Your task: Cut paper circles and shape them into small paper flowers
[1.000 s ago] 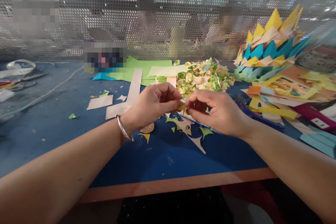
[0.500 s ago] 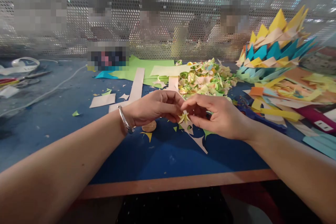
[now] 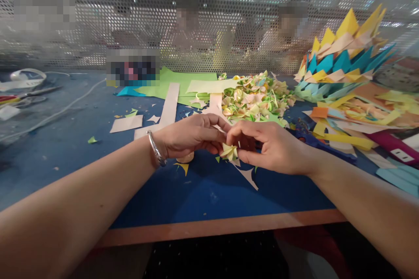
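Observation:
A small pale yellow paper flower (image 3: 229,152) with pointed, folded petals is pinched between my hands, above the blue table. My left hand (image 3: 196,134), with a silver bracelet at the wrist, has its fingers closed on the flower's left side. From the right, my right hand (image 3: 270,146) grips it between thumb and curled fingers. Below my left hand sits a round tan disc (image 3: 185,157), partly covered, with a yellow paper scrap (image 3: 183,168) beside it. A pale pink cut-out scrap (image 3: 248,178) lies under my right hand.
Behind my hands are a heap of small paper pieces (image 3: 258,96), green sheets (image 3: 183,80) and pale paper strips (image 3: 169,103). A layered, spiky paper construction (image 3: 343,61) stands at the right. Dark blue scissors (image 3: 324,147) lie near paper strips. A white cable (image 3: 65,109) crosses the left side.
The yellow flower has turned between my fingers, so its petals now face more toward me and show fuller. Both hands stay in nearly the same place.

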`<state>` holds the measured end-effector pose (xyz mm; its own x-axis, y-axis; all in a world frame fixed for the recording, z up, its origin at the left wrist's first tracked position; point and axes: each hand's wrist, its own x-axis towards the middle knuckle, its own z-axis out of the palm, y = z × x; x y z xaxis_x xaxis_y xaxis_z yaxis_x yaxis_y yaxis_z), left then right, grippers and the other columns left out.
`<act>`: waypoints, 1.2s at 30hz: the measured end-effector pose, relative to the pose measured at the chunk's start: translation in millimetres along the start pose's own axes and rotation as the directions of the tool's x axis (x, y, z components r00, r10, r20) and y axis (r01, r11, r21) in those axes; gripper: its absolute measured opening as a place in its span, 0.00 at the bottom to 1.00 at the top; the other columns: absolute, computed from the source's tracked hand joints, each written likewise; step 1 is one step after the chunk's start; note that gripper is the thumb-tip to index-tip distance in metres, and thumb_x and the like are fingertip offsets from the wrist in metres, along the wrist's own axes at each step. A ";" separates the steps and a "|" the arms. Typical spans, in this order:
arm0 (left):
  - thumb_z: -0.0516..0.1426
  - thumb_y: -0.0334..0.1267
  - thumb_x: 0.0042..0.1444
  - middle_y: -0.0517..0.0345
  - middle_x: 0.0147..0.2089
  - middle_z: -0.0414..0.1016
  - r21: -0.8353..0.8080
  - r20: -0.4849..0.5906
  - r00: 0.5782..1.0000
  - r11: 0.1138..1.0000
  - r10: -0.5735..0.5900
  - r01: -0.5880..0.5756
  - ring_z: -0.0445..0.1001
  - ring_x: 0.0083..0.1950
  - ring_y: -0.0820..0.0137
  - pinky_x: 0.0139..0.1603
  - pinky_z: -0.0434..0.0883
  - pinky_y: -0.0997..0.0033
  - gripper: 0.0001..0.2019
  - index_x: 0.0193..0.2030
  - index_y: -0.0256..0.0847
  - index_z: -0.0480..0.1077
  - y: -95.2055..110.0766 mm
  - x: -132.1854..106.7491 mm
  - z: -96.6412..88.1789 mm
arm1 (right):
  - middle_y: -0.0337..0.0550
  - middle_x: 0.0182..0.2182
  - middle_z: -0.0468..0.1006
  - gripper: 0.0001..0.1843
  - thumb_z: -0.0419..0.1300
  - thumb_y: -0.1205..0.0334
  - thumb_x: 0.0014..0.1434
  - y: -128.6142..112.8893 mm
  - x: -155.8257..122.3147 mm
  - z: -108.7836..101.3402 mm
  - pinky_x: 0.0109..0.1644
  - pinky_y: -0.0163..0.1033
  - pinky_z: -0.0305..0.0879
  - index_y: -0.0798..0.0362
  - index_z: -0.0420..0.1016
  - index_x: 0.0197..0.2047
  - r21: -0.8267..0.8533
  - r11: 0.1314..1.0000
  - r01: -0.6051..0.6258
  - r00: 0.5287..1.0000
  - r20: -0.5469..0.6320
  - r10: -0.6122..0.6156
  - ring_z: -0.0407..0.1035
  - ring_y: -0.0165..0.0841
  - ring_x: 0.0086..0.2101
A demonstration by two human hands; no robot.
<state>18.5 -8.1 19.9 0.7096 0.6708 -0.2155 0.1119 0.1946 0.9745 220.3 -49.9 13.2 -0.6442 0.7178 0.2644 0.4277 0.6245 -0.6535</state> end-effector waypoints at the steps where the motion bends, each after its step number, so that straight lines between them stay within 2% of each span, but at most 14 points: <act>1: 0.60 0.27 0.49 0.60 0.31 0.75 0.000 0.000 1.000 1.000 -0.003 0.003 0.72 0.28 0.77 0.30 0.70 0.79 0.05 0.34 0.39 0.72 0.1 -0.1 0.7 | 0.33 0.27 0.70 0.09 0.59 0.72 0.56 0.2 -0.1 -0.1 0.25 0.28 0.60 0.52 0.69 0.40 0.003 1.000 -0.004 1.000 0.007 0.004 0.63 0.22 0.24; 3: 0.60 0.27 0.50 0.61 0.29 0.74 -0.010 -0.010 1.000 1.000 -0.003 0.003 0.72 0.27 0.78 0.30 0.69 0.80 0.04 0.34 0.38 0.72 0.3 -0.3 1.7 | 0.33 0.27 0.70 0.09 0.59 0.73 0.55 1.0 -0.3 -0.1 0.25 0.28 0.60 0.52 0.69 0.39 0.008 1.000 -0.007 1.000 -0.001 0.007 0.63 0.22 0.23; 6: 0.59 0.28 0.54 0.59 0.31 0.75 -0.004 -0.086 0.996 0.999 0.035 -0.035 0.72 0.28 0.78 0.30 0.69 0.80 0.03 0.36 0.37 0.72 0.7 -0.5 2.2 | 0.33 0.26 0.69 0.07 0.59 0.72 0.56 2.9 -0.4 0.0 0.25 0.29 0.60 0.53 0.70 0.39 0.028 0.999 -0.020 0.997 -0.074 0.022 0.63 0.23 0.23; 9: 0.58 0.30 0.57 0.57 0.31 0.75 0.079 -0.190 0.972 0.989 0.141 -0.128 0.74 0.28 0.77 0.29 0.68 0.78 0.04 0.39 0.37 0.71 0.4 -1.0 1.1 | 0.35 0.26 0.69 0.06 0.59 0.70 0.57 4.7 0.3 -0.3 0.26 0.30 0.61 0.54 0.70 0.39 0.060 0.997 -0.039 0.985 -0.163 0.048 0.64 0.24 0.24; 11: 0.58 0.31 0.57 0.57 0.32 0.76 0.192 -0.238 0.932 0.954 0.274 -0.231 0.74 0.30 0.76 0.30 0.69 0.76 0.03 0.38 0.37 0.71 -0.1 -1.6 0.1 | 0.36 0.26 0.70 0.06 0.60 0.70 0.56 5.8 1.2 -0.9 0.27 0.31 0.62 0.54 0.70 0.39 0.073 0.996 -0.056 0.977 -0.201 0.070 0.64 0.24 0.25; 14: 0.60 0.33 0.55 0.56 0.32 0.76 0.417 -0.258 0.831 0.833 0.493 -0.364 0.74 0.31 0.73 0.30 0.70 0.74 0.03 0.36 0.37 0.70 -0.3 -4.3 0.4 | 0.35 0.26 0.69 0.05 0.61 0.69 0.57 7.9 2.9 -1.9 0.27 0.31 0.60 0.54 0.70 0.38 0.092 0.993 -0.080 0.969 -0.227 0.099 0.63 0.24 0.24; 17: 0.62 0.34 0.53 0.56 0.32 0.75 0.611 -0.212 0.760 0.690 0.615 -0.388 0.72 0.30 0.73 0.29 0.69 0.74 0.04 0.34 0.38 0.71 1.1 -9.8 4.7 | 0.35 0.25 0.68 0.05 0.62 0.67 0.56 9.5 4.6 -3.0 0.25 0.31 0.58 0.55 0.70 0.37 0.136 0.987 -0.081 0.963 -0.243 0.112 0.61 0.23 0.23; 20: 0.60 0.32 0.54 0.57 0.32 0.75 0.726 -0.121 0.756 0.577 0.643 -0.374 0.72 0.30 0.73 0.30 0.70 0.74 0.00 0.32 0.39 0.73 2.9 -15.1 10.5 | 0.34 0.23 0.67 0.06 0.63 0.66 0.55 10.0 5.5 -3.4 0.24 0.30 0.57 0.54 0.70 0.36 0.173 0.981 -0.087 0.957 -0.258 0.130 0.60 0.23 0.23; 23: 0.59 0.30 0.54 0.56 0.33 0.73 0.770 -0.067 0.753 0.514 0.654 -0.378 0.71 0.29 0.74 0.29 0.70 0.74 0.03 0.32 0.38 0.74 3.6 -17.4 13.7 | 0.33 0.23 0.67 0.07 0.64 0.64 0.55 10.3 5.6 -3.3 0.24 0.31 0.57 0.55 0.70 0.36 0.172 0.981 -0.090 0.953 -0.272 0.135 0.60 0.23 0.23; 28: 0.59 0.29 0.54 0.57 0.33 0.74 0.805 -0.083 0.738 0.481 0.669 -0.346 0.71 0.29 0.74 0.28 0.68 0.75 0.04 0.33 0.40 0.75 3.7 -17.5 14.1 | 0.34 0.24 0.68 0.07 0.63 0.63 0.57 11.6 5.2 -3.3 0.24 0.31 0.57 0.55 0.70 0.38 0.164 0.982 -0.092 0.953 -0.273 0.135 0.60 0.23 0.23; 36: 0.58 0.29 0.54 0.57 0.31 0.73 0.825 -0.041 0.747 0.444 0.664 -0.350 0.71 0.29 0.74 0.29 0.68 0.75 0.04 0.33 0.39 0.75 2.6 -16.6 12.7 | 0.34 0.24 0.68 0.07 0.63 0.64 0.56 10.6 5.3 -3.9 0.24 0.31 0.56 0.56 0.70 0.37 0.156 0.983 -0.092 0.952 -0.275 0.133 0.60 0.23 0.23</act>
<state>15.9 -27.8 26.8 0.5756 0.6595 0.4835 0.3755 -0.7384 0.5602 223.9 -38.2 10.5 -0.3823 0.8512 0.3597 0.3813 0.4998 -0.7777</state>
